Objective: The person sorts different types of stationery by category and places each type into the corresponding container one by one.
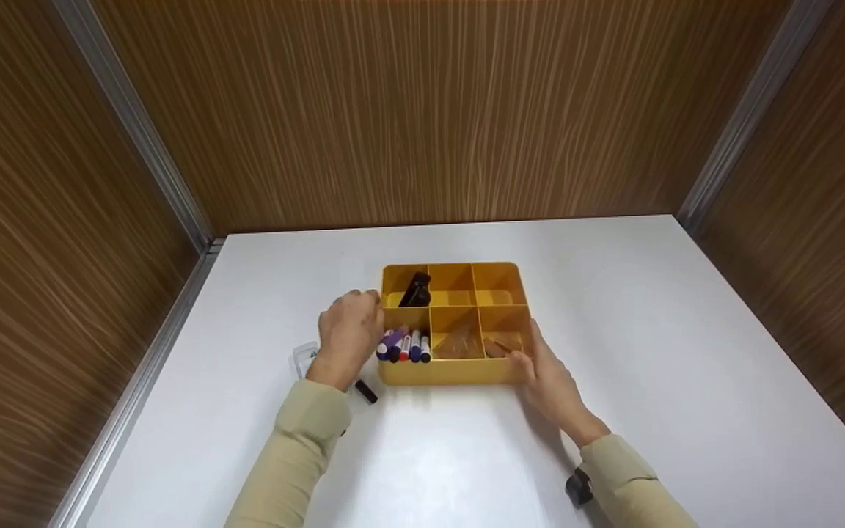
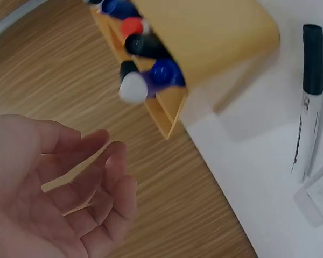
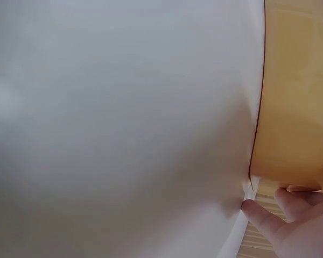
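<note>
A yellow organizer box (image 1: 437,372) with several compartments sits on the white table. My right hand (image 1: 556,389) holds its front right corner, thumb by the rim and fingers along the right side; in the right wrist view, fingertips (image 3: 253,207) are low beside the yellow wall. Beside the box's left wall, my left hand (image 1: 350,330) has loosely bent fingers and holds nothing, as the left wrist view shows. Several capped markers (image 1: 405,345) lean in the front left compartment. Behind them lies a black object (image 1: 416,290) of unclear kind.
A white marker with a black cap (image 2: 313,59) lies on the table left of the box, near a clear plastic case (image 1: 304,358). Clear plastic pieces (image 1: 459,341) are in the front middle compartment. Wood-grain panels (image 1: 422,110) surround the table.
</note>
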